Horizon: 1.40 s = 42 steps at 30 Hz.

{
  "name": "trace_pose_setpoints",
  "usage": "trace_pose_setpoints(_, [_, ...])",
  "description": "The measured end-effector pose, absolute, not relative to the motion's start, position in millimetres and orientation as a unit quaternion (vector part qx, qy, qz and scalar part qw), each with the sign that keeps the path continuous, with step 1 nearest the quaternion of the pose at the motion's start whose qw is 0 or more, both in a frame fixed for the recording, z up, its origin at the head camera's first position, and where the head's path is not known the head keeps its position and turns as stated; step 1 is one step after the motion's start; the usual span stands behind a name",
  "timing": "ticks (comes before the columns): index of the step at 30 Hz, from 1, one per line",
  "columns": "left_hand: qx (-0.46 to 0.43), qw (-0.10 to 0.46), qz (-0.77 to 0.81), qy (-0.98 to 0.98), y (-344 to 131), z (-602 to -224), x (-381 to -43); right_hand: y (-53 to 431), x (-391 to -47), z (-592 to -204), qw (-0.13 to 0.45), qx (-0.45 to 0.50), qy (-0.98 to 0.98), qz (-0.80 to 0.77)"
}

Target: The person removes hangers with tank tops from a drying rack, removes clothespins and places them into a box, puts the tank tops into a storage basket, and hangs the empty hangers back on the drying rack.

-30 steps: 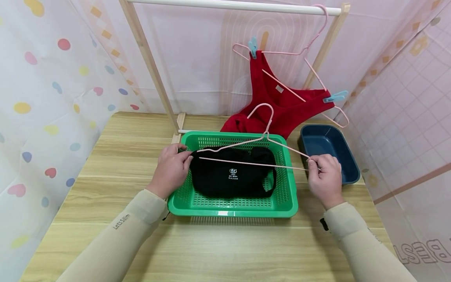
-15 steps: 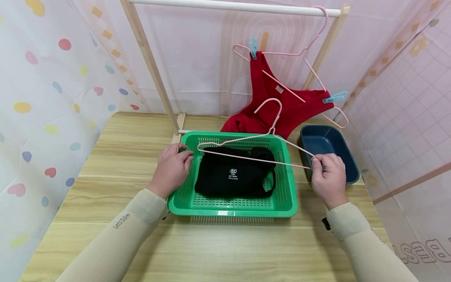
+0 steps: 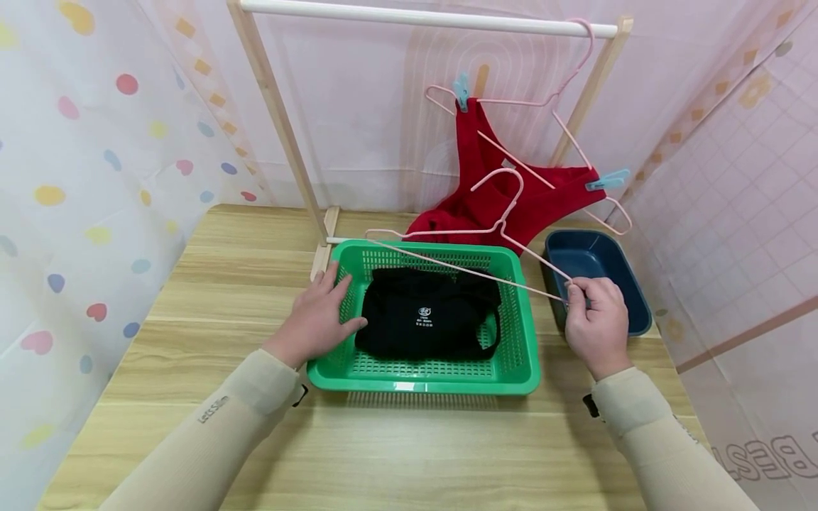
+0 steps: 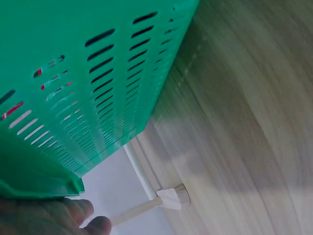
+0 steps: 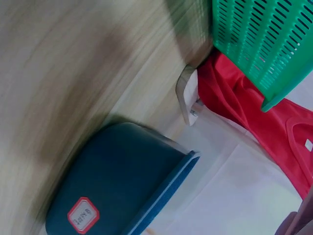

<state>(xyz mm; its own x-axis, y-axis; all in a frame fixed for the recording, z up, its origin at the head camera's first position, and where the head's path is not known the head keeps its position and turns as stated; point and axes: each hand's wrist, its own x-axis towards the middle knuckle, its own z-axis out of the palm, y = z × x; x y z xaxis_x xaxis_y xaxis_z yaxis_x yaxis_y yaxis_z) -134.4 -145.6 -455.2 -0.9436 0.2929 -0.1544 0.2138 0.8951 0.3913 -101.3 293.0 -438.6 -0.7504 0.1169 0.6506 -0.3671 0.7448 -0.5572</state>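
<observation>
My right hand pinches one corner of a pink clothes hanger between thumb and fingers. The hanger slants above the green basket, its hook upward and its far corner over the basket's back rim. Inside the basket lies a folded black garment with small white print. My left hand is at the basket's left rim, fingers spread, thumb reaching over toward the garment; it holds nothing. In the left wrist view, fingertips show beside the basket wall; whether they touch it I cannot tell.
A wooden rack with a white bar stands behind. From it hangs a red sleeveless garment, clipped to another pink hanger with blue clothespins. A dark blue bin sits right of the basket, close to my right hand.
The hanger's left end has swung up and back, away from the black garment. My left hand has let go of the garment and spread its fingers. My right hand has shifted slightly right.
</observation>
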Motion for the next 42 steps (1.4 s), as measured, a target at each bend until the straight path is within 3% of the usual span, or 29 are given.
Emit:
trace_pose_setpoints(18, [0.099,0.093,0.204,0.969,-141.9,-462.7,-133.4,274.2,-108.4,-412.0,0.314,0.062,-0.888,0.332])
trace_pose_setpoints(42, [0.083,0.093,0.203,0.971,-140.1,-460.2,-131.3,233.0,-143.6,-337.0,0.272,0.073,-0.913,0.296])
